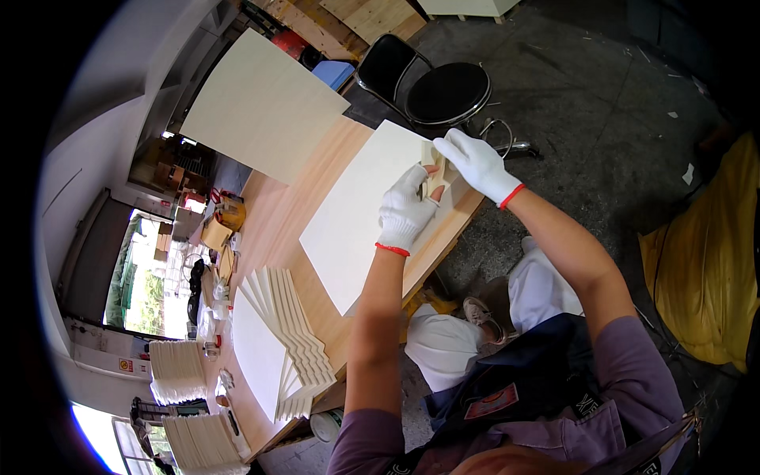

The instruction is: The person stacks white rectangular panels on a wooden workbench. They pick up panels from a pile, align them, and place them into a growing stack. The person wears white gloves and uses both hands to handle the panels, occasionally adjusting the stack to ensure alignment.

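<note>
- Smooth, wood-grained worktop (269,214) slants through mid-frame before us.
- Lower left, our thin boards (257,332) lie fanned, edges stepped, perhaps for easy lifting.
- Centre-right, our left hand (405,207) pinches a narrow pale piece (435,181) over the flat white panel (348,229), apparently steadying it; our right hand (477,166) bends close beside it, its grip unclear to us.
- Upper left rests one large, matte cream sheet (261,103).

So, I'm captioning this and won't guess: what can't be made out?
All in the head view:
Pale piece: full shape, partly covered by the left hand.
Right hand: its contact with that piece, hidden by its own fingers.
Yellow sheet: right side, cut off by the picture's dark rim.
Tabletop clutter: individual items, too small.
</note>
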`<action>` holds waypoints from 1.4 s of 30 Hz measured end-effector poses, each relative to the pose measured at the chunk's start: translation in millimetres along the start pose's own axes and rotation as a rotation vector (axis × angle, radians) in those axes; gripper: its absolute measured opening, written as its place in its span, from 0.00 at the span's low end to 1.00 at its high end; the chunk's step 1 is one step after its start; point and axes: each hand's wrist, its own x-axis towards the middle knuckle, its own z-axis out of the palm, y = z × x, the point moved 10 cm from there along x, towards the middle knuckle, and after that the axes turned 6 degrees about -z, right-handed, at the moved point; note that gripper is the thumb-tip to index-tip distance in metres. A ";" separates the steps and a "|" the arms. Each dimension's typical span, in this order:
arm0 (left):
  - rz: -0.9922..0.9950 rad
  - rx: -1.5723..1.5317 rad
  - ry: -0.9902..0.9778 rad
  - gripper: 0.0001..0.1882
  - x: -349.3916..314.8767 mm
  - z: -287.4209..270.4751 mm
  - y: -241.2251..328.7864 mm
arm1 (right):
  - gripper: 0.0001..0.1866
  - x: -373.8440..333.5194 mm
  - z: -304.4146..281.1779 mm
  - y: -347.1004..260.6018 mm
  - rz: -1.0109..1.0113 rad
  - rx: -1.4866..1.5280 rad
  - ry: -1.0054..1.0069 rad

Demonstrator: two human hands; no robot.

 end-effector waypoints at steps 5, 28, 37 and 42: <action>-0.095 -0.073 0.022 0.22 -5.3 -3.6 -5.0 | 0.30 -6.1 -21.8 12.0 0.120 -0.229 -0.095; -0.096 -0.215 -0.065 0.19 13.2 8.8 -33.5 | 0.27 5.4 -1.3 -9.6 -0.039 -0.135 -0.086; -0.133 -0.214 -0.087 0.21 11.8 12.2 -31.8 | 0.29 -0.2 -0.2 -3.1 -0.028 -0.147 -0.048; -0.123 -0.272 -0.057 0.20 11.3 8.2 -33.1 | 0.29 -2.2 -0.5 -5.3 -0.018 -0.130 -0.066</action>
